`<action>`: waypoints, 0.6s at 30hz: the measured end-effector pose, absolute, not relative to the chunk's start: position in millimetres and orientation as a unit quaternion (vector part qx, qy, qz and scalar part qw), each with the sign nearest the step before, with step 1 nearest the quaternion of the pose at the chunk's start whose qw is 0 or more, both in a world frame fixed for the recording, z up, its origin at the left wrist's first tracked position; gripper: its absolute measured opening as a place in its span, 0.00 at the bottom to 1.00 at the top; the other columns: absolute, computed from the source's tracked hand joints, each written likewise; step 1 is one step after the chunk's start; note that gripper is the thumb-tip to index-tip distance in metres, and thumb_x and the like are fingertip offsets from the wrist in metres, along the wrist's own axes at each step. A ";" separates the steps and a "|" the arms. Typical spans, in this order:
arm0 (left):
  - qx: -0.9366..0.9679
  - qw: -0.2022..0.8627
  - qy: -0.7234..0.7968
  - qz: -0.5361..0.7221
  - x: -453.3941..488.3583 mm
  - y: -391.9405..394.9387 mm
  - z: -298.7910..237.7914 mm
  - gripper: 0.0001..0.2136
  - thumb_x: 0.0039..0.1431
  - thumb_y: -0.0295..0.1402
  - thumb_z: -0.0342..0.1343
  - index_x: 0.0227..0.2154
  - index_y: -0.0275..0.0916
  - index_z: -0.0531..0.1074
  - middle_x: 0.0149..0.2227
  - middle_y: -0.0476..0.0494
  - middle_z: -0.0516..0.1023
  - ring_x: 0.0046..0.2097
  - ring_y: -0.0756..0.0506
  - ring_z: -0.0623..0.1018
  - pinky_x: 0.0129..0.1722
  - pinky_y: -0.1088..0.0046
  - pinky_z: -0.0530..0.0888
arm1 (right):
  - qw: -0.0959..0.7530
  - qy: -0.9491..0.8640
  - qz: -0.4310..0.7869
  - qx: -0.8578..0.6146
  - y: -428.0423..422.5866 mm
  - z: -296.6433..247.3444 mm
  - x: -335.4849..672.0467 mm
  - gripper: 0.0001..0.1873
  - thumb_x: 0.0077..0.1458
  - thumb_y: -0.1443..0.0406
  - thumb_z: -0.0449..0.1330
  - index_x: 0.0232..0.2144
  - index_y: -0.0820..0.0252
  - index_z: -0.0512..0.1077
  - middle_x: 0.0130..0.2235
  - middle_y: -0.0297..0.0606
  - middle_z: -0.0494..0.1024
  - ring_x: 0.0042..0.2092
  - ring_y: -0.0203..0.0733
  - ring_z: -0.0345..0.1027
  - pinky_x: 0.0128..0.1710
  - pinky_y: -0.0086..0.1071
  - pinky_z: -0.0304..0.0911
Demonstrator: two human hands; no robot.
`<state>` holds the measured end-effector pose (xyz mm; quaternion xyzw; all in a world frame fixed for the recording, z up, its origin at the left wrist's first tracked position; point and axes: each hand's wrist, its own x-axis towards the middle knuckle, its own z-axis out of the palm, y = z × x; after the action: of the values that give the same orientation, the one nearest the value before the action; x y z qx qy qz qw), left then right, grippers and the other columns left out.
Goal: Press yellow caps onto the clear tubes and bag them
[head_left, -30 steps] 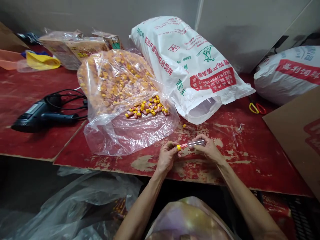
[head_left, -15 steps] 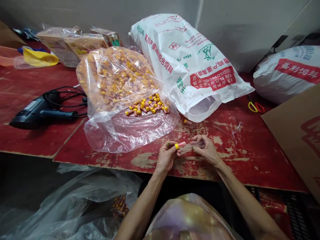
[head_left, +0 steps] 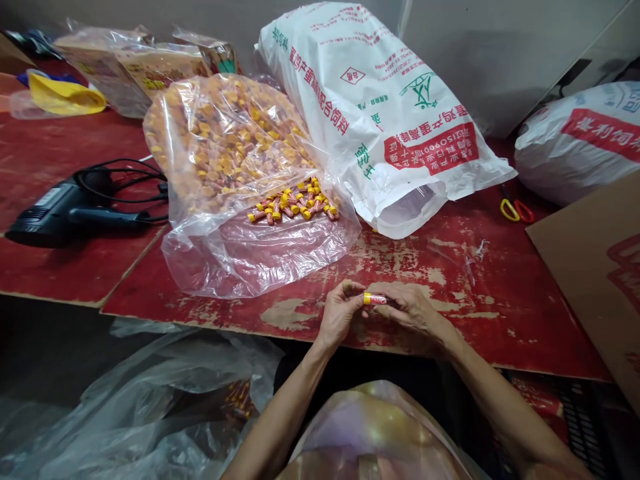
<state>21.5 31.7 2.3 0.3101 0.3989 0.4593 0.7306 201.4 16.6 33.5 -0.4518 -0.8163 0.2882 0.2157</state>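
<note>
Between my two hands, above the front of the red table, lies a small yellow-capped tube (head_left: 375, 299) with pink-red contents. The fingertips of my left hand (head_left: 340, 313) pinch it at the capped end. My right hand (head_left: 419, 312) is closed around its other end, and its fingers hide that end. The clear sleeve seems to be around the tube, though its edges are too small to make out. Beyond my hands, several similar tubes (head_left: 300, 202) lie in the mouth of a clear plastic bag (head_left: 250, 267) filled with more of them.
A white woven sack (head_left: 345, 100) rests behind the tubes. A heat gun (head_left: 65, 213) with a black cable sits at left. Scissors (head_left: 517, 209) and a cardboard box (head_left: 590, 253) are at right. Crumpled clear plastic (head_left: 165, 400) hangs below the table's front edge.
My right hand has moved left with the clear sleeve to meet the tube in my left hand. The hands were apart before. The view has shifted slightly.
</note>
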 end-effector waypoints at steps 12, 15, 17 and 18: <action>0.343 0.676 0.453 0.469 38.1 25.6 -5.6 0.04 0.41 0.28 0.60 0.23 0.35 0.72 0.23 0.53 0.73 0.18 0.54 0.70 0.19 0.79 0.68 | 0.343 -0.657 0.317 -0.591 -0.6 21.7 175.7 0.10 0.55 0.60 0.57 0.35 0.58 0.75 0.33 0.37 0.79 0.33 0.39 0.71 0.35 0.31 0.63; 0.355 0.678 0.448 0.461 43.7 23.6 -2.8 0.03 0.43 0.29 0.59 0.22 0.35 0.72 0.22 0.52 0.73 0.19 0.53 0.71 0.19 0.78 0.69 | 0.356 -0.554 0.432 -0.616 -2.0 23.4 173.2 0.13 0.52 0.55 0.59 0.30 0.59 0.74 0.28 0.36 0.78 0.30 0.39 0.70 0.31 0.31 0.63; 0.360 0.679 0.452 0.453 43.3 23.7 -0.9 0.04 0.43 0.30 0.59 0.22 0.35 0.71 0.21 0.51 0.72 0.20 0.52 0.72 0.19 0.77 0.70 | 0.364 -0.492 0.500 -0.613 -1.2 23.8 174.3 0.16 0.51 0.52 0.59 0.28 0.60 0.72 0.27 0.36 0.77 0.30 0.40 0.70 0.31 0.31 0.64; 0.366 0.685 0.452 0.439 41.3 24.5 -0.4 0.04 0.43 0.30 0.59 0.23 0.35 0.71 0.20 0.51 0.72 0.20 0.51 0.71 0.19 0.77 0.69 | 0.358 -0.482 0.519 -0.608 0.1 23.8 176.7 0.17 0.51 0.51 0.58 0.28 0.60 0.71 0.28 0.36 0.78 0.30 0.40 0.71 0.32 0.31 0.64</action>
<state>41.3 24.5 -0.4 0.3659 0.4520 0.4385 0.6852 176.7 0.1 23.8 -0.6080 -0.4825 0.5190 0.3580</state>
